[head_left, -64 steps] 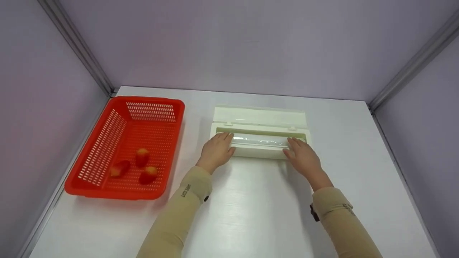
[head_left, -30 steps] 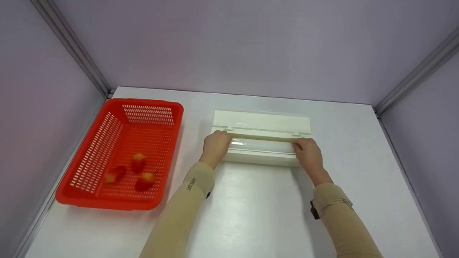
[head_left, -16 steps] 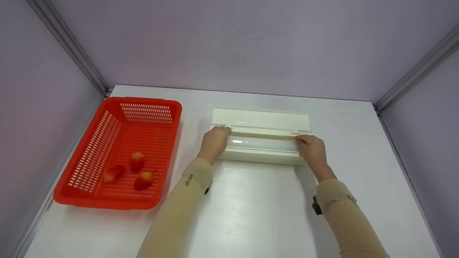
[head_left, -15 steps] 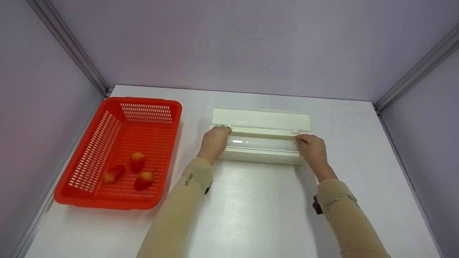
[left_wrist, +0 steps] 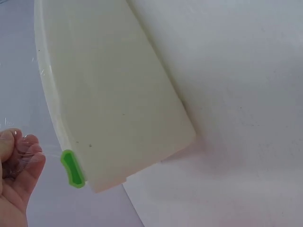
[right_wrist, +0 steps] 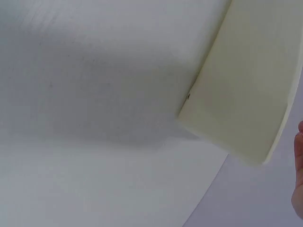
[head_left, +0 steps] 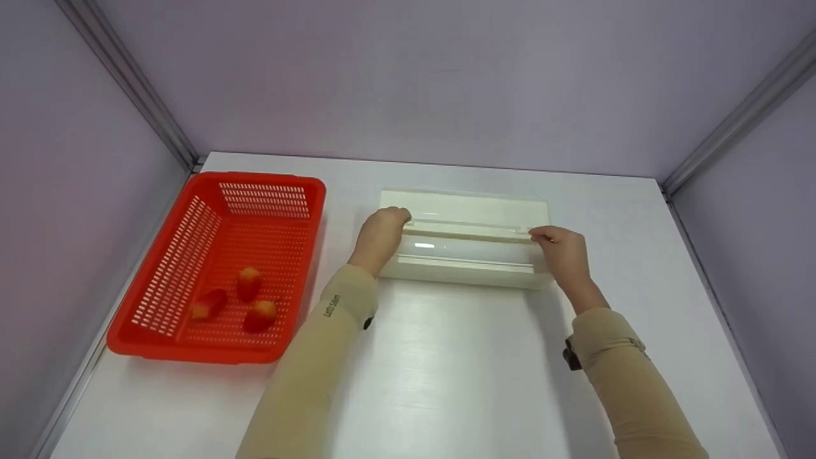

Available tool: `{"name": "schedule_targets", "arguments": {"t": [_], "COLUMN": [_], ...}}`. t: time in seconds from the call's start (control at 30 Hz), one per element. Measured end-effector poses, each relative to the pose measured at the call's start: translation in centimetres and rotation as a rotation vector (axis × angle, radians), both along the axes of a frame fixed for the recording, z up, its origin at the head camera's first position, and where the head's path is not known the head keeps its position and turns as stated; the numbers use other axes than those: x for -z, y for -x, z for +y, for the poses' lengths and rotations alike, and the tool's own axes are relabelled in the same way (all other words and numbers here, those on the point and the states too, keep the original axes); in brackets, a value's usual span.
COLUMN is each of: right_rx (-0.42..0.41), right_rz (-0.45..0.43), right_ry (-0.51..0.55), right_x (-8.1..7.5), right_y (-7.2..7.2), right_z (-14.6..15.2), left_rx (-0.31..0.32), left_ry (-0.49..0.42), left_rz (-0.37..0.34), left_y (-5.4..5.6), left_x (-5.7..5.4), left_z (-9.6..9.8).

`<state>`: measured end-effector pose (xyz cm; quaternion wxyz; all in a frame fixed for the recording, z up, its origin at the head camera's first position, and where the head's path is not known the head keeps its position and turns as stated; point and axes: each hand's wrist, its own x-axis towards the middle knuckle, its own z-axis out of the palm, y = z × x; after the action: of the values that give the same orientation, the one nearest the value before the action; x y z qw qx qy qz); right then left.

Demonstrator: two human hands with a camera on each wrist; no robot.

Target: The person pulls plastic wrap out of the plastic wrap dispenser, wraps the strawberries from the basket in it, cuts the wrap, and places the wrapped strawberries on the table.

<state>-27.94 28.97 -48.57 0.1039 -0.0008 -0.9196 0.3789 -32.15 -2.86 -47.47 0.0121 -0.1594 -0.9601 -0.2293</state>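
A cream cling film dispenser (head_left: 459,273) lies on the white table, its lid (head_left: 472,205) folded back. Inside it a shiny roll of cling film (head_left: 472,249) shows. My left hand (head_left: 377,238) pinches clear film over the box's left end; the left wrist view shows wrinkled film between the fingers of the left hand (left_wrist: 21,177). Over the right end, my right hand (head_left: 566,258) has thumb and fingertips together, pinching the film's other side. In the right wrist view only part of the right hand (right_wrist: 298,165) shows, and its fingertips are cut off.
At the left stands a red plastic basket (head_left: 305,268) with slotted walls. Several small red and yellow fruits or vegetables, such as this one (head_left: 261,317), lie in it. A green piece (left_wrist: 72,169) sits at the dispenser's end. Pale walls enclose the table's sides and back.
First both hands rested over the roll with spread fingers. They then pinched the film, and now they have risen toward the lid and moved slightly apart, drawing the film with them.
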Motion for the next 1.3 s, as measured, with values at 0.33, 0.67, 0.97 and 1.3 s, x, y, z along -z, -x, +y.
{"name": "schedule_targets", "arguments": {"t": [0.33, 0.67, 0.97, 1.3], "right_rx": [0.003, 0.025, 0.044, 0.048], "right_rz": [0.006, 0.052, 0.089, 0.176], "right_ry": [-0.006, -0.013, -0.018, -0.021], "right_x": [-2.1, -4.4, -6.1, -8.1], "right_y": [-0.2, -0.3, -0.6, -0.7], "right_z": [0.1, 0.0, -0.2, -0.4], "left_rx": [-0.007, -0.019, -0.032, -0.048], "left_ry": [-0.015, -0.03, -0.066, -0.148], "left_rz": [0.039, 0.042, 0.102, 0.205], "left_y": [-0.2, -0.2, -0.8, -1.2], "left_x": [-2.2, -4.8, -6.5, -8.2], "left_z": [-0.2, -0.3, -0.3, -0.6]}}
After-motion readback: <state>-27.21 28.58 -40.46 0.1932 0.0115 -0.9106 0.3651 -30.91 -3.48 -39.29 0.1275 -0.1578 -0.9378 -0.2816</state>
